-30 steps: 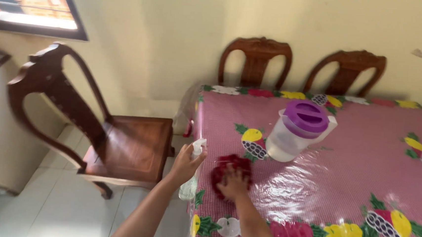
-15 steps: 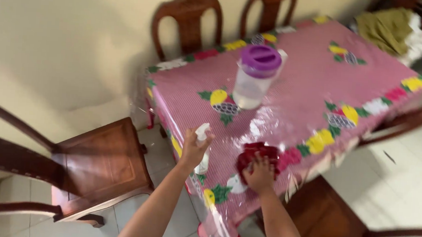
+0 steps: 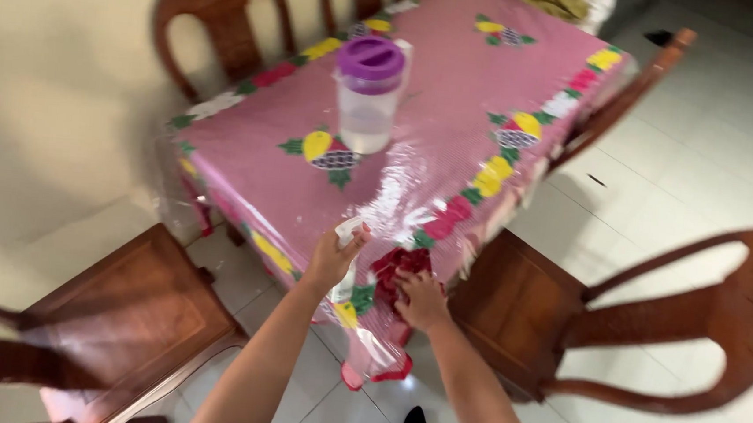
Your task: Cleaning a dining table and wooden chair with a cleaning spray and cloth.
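My left hand (image 3: 332,260) grips a small clear spray bottle (image 3: 347,236) with a white nozzle, held upright by the near corner of the table (image 3: 455,93). My right hand (image 3: 422,298) presses a dark red cloth (image 3: 397,266) flat on the pink fruit-patterned plastic tablecloth at that corner's edge. A clear pitcher (image 3: 367,96) with a purple lid stands further in on the table, apart from both hands.
Carved wooden chairs ring the table: one at lower left (image 3: 112,326), one at right (image 3: 617,308), one at the back left (image 3: 218,15), another along the right side (image 3: 632,88). Folded olive and white cloth (image 3: 568,0) lies at the table's far end. White tiled floor below.
The view has swung round the table's corner. My right hand has slid the red cloth toward the near corner edge, while my left hand keeps the spray bottle beside it.
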